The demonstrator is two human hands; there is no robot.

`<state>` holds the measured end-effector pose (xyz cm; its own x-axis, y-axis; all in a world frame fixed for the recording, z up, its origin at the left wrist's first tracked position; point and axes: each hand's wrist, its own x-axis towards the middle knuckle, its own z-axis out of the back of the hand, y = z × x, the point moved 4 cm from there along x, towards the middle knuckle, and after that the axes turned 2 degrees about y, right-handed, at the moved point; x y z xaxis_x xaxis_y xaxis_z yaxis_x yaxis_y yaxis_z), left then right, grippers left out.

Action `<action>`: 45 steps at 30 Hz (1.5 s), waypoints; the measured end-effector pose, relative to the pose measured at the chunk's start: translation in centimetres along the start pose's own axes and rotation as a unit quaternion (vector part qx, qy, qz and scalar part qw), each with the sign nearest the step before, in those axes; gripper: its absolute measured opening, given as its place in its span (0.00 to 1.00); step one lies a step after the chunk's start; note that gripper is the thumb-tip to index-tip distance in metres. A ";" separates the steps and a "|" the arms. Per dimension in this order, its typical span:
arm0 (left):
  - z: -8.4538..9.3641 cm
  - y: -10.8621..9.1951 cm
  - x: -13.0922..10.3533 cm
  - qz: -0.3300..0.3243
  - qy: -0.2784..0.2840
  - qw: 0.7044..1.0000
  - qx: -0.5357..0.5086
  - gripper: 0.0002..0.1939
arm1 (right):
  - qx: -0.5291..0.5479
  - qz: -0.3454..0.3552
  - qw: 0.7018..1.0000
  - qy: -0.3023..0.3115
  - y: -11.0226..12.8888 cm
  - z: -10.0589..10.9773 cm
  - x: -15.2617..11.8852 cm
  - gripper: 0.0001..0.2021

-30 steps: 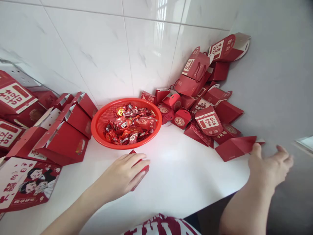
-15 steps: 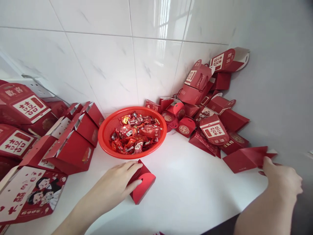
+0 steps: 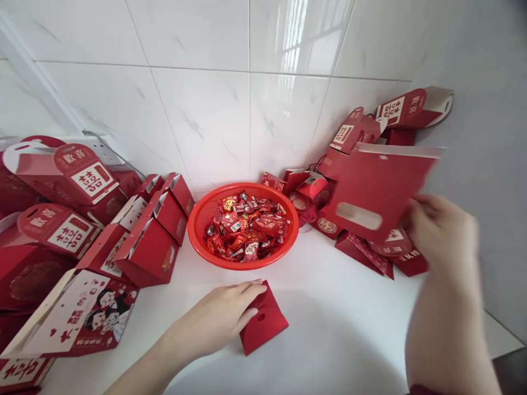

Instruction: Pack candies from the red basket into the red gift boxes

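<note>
My left hand (image 3: pixel 230 315) pinches the upper left edge of a small red box (image 3: pixel 265 323) that stands on the white table (image 3: pixel 329 323), its flap folded over with a small hole in it. My right hand (image 3: pixel 442 236), slightly blurred, grips the right edge of a larger red box (image 3: pixel 382 186) held up above the table; a pale oblong window shows on its side. Behind the small box sits a red plastic basket (image 3: pixel 242 265) holding several wrapped candies (image 3: pixel 249 227).
Several red gift boxes (image 3: pixel 150 252) stand stacked at the left, near a wall socket (image 3: pixel 105 151). More red boxes (image 3: pixel 411 109) are piled at the right against the grey side surface (image 3: pixel 486 164). White tiled wall (image 3: pixel 206 109) rises behind.
My right hand has lifted the larger red box off the table, up and to the left. The small box now looks flatter under my left hand. The view has shifted left.
</note>
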<state>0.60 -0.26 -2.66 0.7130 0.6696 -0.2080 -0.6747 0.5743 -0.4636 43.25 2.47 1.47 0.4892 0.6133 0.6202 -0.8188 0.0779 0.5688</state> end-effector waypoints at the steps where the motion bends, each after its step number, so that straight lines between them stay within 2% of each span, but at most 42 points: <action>1: -0.1 -0.2 0.1 -0.007 0.001 1.000 -0.012 0.21 | 0.085 -0.005 0.996 0.034 2.3 -2.6 1.8 0.13; 2: -0.2 -0.3 0.3 -0.014 -0.001 1.000 -0.022 0.21 | 0.156 -0.013 0.986 0.061 4.4 -5.2 3.5 0.11; 5: -0.6 -0.5 1.1 -0.026 -0.016 0.998 -0.048 0.22 | 0.209 -0.023 0.975 0.074 9.0 -12.6 7.4 0.09; 8: -1.4 -0.3 1.9 -0.033 -0.040 0.994 -0.092 0.23 | 0.255 -0.054 0.958 0.116 10.5 -18.8 8.6 0.10; 10: -2.2 0.3 2.3 -0.023 -0.076 0.988 -0.136 0.23 | 0.275 -0.067 0.951 0.127 10.6 -21.1 7.9 0.12; 11: -2.6 0.6 2.5 -0.018 -0.102 0.982 -0.157 0.23 | 0.283 -0.066 0.948 0.128 10.6 -21.7 7.1 0.13; 13: -3.3 1.2 2.5 -0.019 -0.161 0.968 -0.192 0.22 | 0.296 -0.049 0.945 0.128 10.6 -21.6 4.9 0.15; 15: -4.0 1.5 2.5 -0.033 -0.201 0.955 -0.215 0.20 | 0.309 -0.012 0.941 0.138 10.8 -20.1 2.0 0.16; 17: -4.8 1.9 2.6 -0.039 -0.208 0.949 -0.235 0.19 | 0.322 0.034 0.931 0.170 11.1 -17.8 -1.5 0.16; 21: -6.6 2.5 3.4 -0.040 -0.186 0.946 -0.262 0.18 | 0.333 0.126 0.889 0.287 11.3 -12.4 -8.8 0.10; 22: -7.1 2.7 3.6 -0.041 -0.180 0.947 -0.263 0.18 | 0.335 0.153 0.871 0.326 11.3 -11.2 -10.5 0.09; 25: -8.8 3.3 4.4 -0.024 -0.173 0.946 -0.273 0.16 | 0.336 0.237 0.784 0.465 11.2 -8.4 -15.0 0.11; 27: -9.3 3.4 4.8 -0.010 -0.181 0.940 -0.288 0.17 | 0.325 0.257 0.759 0.502 10.8 -7.4 -16.7 0.12; 28: -9.4 3.3 4.8 -0.009 -0.185 0.938 -0.292 0.17 | 0.321 0.256 0.761 0.503 10.5 -7.2 -17.1 0.12; 32: -9.3 1.8 4.5 -0.035 -0.180 0.940 -0.287 0.16 | 0.313 0.226 0.805 0.451 9.5 -7.2 -17.5 0.11; 37: -10.5 0.4 3.5 -0.053 -0.109 0.931 -0.344 0.21 | 0.304 0.154 0.827 0.447 8.9 -8.0 -17.6 0.12; 39: -11.1 0.1 3.2 -0.073 -0.089 0.935 -0.337 0.28 | 0.301 0.117 0.831 0.453 8.8 -8.3 -17.6 0.13; 42: -11.8 -0.2 3.3 -0.081 -0.104 0.951 -0.281 0.47 | 0.308 0.089 0.832 0.452 8.7 -8.5 -17.7 0.12; 43: -11.9 -0.3 3.5 -0.076 -0.118 0.952 -0.272 0.48 | 0.310 0.085 0.832 0.451 8.7 -8.6 -17.8 0.12; 45: -12.0 -0.4 3.7 -0.065 -0.144 0.943 -0.294 0.45 | 0.315 0.076 0.831 0.453 8.5 -8.8 -18.0 0.12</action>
<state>5.84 -3.67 -13.60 0.6441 0.7601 0.0864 -0.3028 0.3571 -0.8836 24.81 -0.99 -9.59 -0.2661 0.9402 0.2128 -0.3910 -0.3071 0.8677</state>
